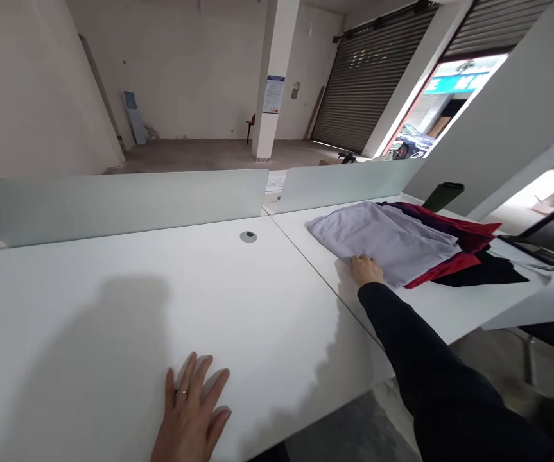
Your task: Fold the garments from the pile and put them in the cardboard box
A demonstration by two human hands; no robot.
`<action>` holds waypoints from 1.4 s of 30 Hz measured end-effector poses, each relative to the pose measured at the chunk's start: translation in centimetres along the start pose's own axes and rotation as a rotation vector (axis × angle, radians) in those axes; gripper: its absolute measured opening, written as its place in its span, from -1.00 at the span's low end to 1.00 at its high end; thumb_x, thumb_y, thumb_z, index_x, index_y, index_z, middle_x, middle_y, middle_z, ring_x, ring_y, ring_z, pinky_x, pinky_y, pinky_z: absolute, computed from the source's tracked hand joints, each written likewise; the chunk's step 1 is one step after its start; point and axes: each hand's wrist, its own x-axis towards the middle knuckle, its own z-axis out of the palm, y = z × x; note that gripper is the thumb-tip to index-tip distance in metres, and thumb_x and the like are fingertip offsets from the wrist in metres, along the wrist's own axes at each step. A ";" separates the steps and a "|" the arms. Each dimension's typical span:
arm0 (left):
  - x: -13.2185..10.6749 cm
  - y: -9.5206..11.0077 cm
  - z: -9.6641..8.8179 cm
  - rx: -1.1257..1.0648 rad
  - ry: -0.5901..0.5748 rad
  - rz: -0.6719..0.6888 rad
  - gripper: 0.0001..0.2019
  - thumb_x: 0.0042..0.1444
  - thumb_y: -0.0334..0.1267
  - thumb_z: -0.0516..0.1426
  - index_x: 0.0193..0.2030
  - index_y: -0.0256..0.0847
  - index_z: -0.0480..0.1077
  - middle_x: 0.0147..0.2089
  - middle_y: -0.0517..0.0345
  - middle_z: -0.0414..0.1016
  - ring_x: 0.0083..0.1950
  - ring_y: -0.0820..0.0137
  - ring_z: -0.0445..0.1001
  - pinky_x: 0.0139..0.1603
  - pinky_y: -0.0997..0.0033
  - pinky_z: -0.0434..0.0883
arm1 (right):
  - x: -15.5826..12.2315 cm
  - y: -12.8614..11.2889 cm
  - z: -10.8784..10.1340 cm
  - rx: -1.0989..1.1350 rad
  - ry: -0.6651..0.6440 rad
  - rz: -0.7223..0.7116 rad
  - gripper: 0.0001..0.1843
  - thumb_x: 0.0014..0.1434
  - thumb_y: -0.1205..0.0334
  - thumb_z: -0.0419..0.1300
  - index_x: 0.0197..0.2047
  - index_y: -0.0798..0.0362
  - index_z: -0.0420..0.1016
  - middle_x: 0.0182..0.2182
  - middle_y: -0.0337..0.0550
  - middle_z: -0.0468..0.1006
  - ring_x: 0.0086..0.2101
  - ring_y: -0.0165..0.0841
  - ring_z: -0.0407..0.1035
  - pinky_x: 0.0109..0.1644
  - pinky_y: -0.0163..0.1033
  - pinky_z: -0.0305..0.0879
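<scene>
My left hand (190,410) lies flat on the white desk (113,308) near its front edge, fingers spread, a ring on one finger, holding nothing. My right hand (366,269), on a black-sleeved arm, reaches to the right and grips the near edge of a folded lilac-grey garment (382,236). That garment tops a pile of folded clothes, with a dark red garment (454,231) and a black garment (483,273) under it, all on the adjoining white desk (454,308).
Frosted glass dividers (113,202) stand along the back of both desks. A round cable grommet (248,237) sits in the left desk. A dark green cylinder (443,194) stands behind the clothes. A white pillar (271,77) and roller shutters (368,70) lie beyond.
</scene>
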 end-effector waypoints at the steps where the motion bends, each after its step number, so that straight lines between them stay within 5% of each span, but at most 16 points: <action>1: 0.0 0.2 -0.1 -0.008 -0.015 -0.027 -0.55 0.24 -0.15 0.07 0.28 0.14 0.29 0.33 0.11 0.32 0.39 0.07 0.15 0.36 -0.19 0.06 | 0.5 0.1 0.3 0.014 0.000 0.006 -0.70 0.17 0.48 -0.02 -0.18 0.34 0.53 -0.17 0.48 0.49 -0.13 0.03 0.41 -0.16 -0.01 0.27; 7: -0.1 1.1 -0.7 -0.072 -0.078 -0.170 -0.58 0.28 -0.24 0.00 0.25 0.12 0.33 0.35 0.09 0.27 0.42 0.08 0.10 0.36 -0.26 0.05 | 0.2 0.0 -1.6 0.187 0.012 -0.111 -0.76 0.18 0.38 0.02 -0.21 0.16 0.51 -0.21 0.16 0.56 -0.20 -0.18 0.43 -0.11 -0.18 0.27; 12: 2.6 2.2 -0.9 -0.318 -0.053 -0.193 -0.62 0.29 -0.24 0.01 0.22 -0.02 0.36 0.32 0.03 0.31 0.43 0.11 0.10 0.32 -0.07 0.25 | -9.9 -1.2 -6.9 0.603 0.067 -0.367 -0.81 0.22 0.17 0.03 -0.28 0.05 0.42 -0.39 -0.11 0.50 -0.38 -0.30 0.38 -0.24 -0.24 0.31; 18: 8.8 6.2 -1.5 -0.866 -0.191 -0.432 -0.41 0.28 -0.22 0.03 0.42 -0.16 -0.02 0.34 -0.14 0.25 0.29 0.23 0.34 0.19 0.12 0.41 | -20.4 -1.7 -10.5 0.807 -0.159 -0.433 -0.75 0.30 0.05 0.03 -0.32 -0.02 0.39 -0.38 -0.14 0.49 -0.36 -0.31 0.41 -0.31 -0.28 0.36; 24: 10.3 8.0 -4.8 -0.776 -0.095 -0.426 -0.78 0.16 -0.31 0.17 -0.04 -0.11 0.49 -0.10 0.06 0.60 0.05 0.12 0.44 0.07 -0.04 0.36 | -26.5 -4.7 -9.1 0.651 0.389 -0.268 -0.86 0.23 0.18 0.12 -0.14 -0.05 0.45 -0.28 -0.08 0.53 -0.34 -0.27 0.47 -0.33 -0.24 0.39; 26: 10.3 9.0 -6.4 -0.802 -0.112 -0.414 -0.82 0.12 -0.33 0.21 -0.12 -0.14 0.52 -0.20 0.08 0.60 -0.08 0.17 0.48 0.02 0.02 0.38 | -29.2 -7.8 -9.0 0.736 0.367 -0.351 -0.82 0.24 0.27 0.12 -0.09 -0.08 0.42 -0.36 -0.18 0.52 -0.45 -0.37 0.43 -0.39 -0.32 0.38; 29: 9.7 11.4 -8.4 -0.988 -0.169 -0.391 -0.78 0.10 -0.37 0.21 -0.09 -0.15 0.51 -0.17 0.10 0.60 -0.20 0.28 0.52 -0.07 0.21 0.45 | -32.0 -11.8 -9.0 0.867 0.317 -0.409 -0.59 0.22 0.20 0.16 0.14 -0.06 0.35 -0.12 -0.05 0.52 -0.18 -0.27 0.49 -0.18 -0.25 0.47; 31: 8.9 12.8 -9.2 -1.120 -0.210 -0.287 -0.69 0.15 -0.36 0.16 0.05 -0.13 0.46 -0.08 0.10 0.59 -0.16 0.31 0.53 -0.06 0.29 0.47 | -32.5 -12.9 -9.1 0.955 0.338 -0.347 -0.56 0.23 0.14 0.14 0.17 -0.03 0.37 0.00 0.05 0.44 0.00 -0.16 0.42 -0.05 -0.13 0.46; 35: 7.6 12.9 -10.1 -1.130 -0.183 -0.068 -0.60 0.31 -0.32 -0.04 0.26 -0.14 0.30 0.14 0.02 0.50 0.10 0.29 0.48 0.11 0.25 0.42 | -31.0 -11.3 -9.9 1.163 0.220 -0.280 -0.75 0.21 0.19 0.18 -0.05 -0.05 0.55 -0.07 -0.01 0.50 -0.03 -0.22 0.44 -0.05 -0.18 0.46; 39: 8.3 10.2 -11.1 -1.032 -0.059 -0.138 -0.65 0.31 -0.25 -0.02 0.19 -0.11 0.36 -0.04 0.04 0.55 -0.04 0.28 0.50 0.02 0.22 0.45 | -28.4 -8.9 -13.1 1.284 0.041 -0.195 -0.72 0.11 0.13 0.27 -0.10 -0.03 0.59 -0.07 -0.02 0.57 -0.05 -0.19 0.47 -0.06 -0.19 0.45; 42: 9.4 8.5 -11.9 -0.984 -0.044 -0.216 -0.62 0.17 -0.22 0.17 0.15 -0.10 0.39 0.03 0.00 0.45 0.03 0.23 0.44 0.07 0.20 0.42 | -26.3 -9.3 -16.9 1.370 -0.058 -0.185 -0.66 0.05 0.07 0.30 -0.10 0.00 0.57 -0.12 -0.01 0.60 -0.14 -0.20 0.50 -0.15 -0.21 0.46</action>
